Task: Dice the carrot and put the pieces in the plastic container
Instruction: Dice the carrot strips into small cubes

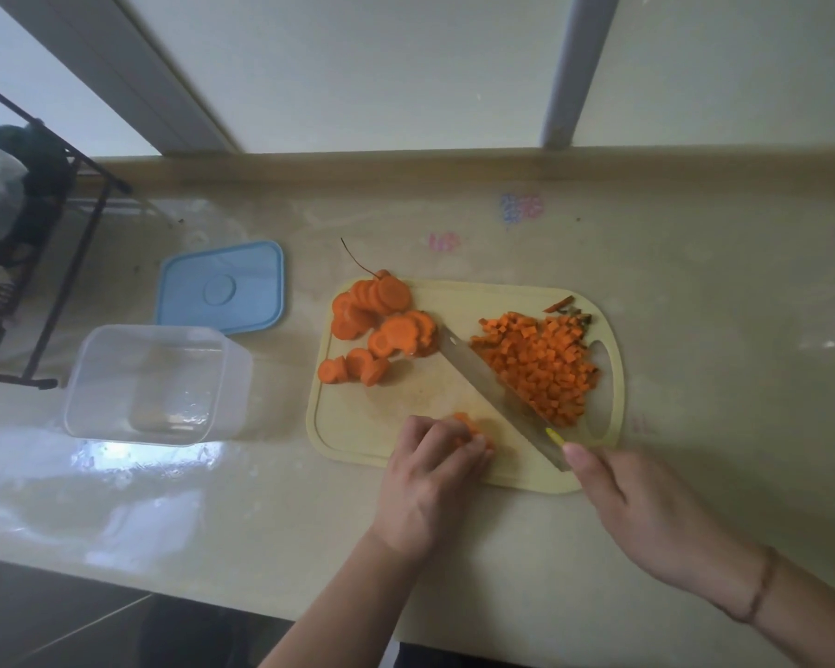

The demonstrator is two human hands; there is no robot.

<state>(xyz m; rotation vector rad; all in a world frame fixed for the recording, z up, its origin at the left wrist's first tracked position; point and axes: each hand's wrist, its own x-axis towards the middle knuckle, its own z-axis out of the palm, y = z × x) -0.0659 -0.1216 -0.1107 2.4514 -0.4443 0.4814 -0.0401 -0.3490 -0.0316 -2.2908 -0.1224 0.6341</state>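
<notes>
A cutting board (357, 441) lies on the counter (695, 330) at centre frame. On its upper left sit carrot slices (377, 325), on its right diced carrot (538, 364), with a knife (492, 392) running diagonally between them. Left of the board stands a container (155, 383), its lid (223, 286) just behind. A rack (35, 233) fills the left edge.

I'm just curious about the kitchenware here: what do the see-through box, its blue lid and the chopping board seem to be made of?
The box looks like clear glossy plastic: the counter shows through its walls. The blue lid seems matte moulded plastic, with a raised rim. The chopping board is pale yellow, probably plastic, with a moulded groove.
</notes>
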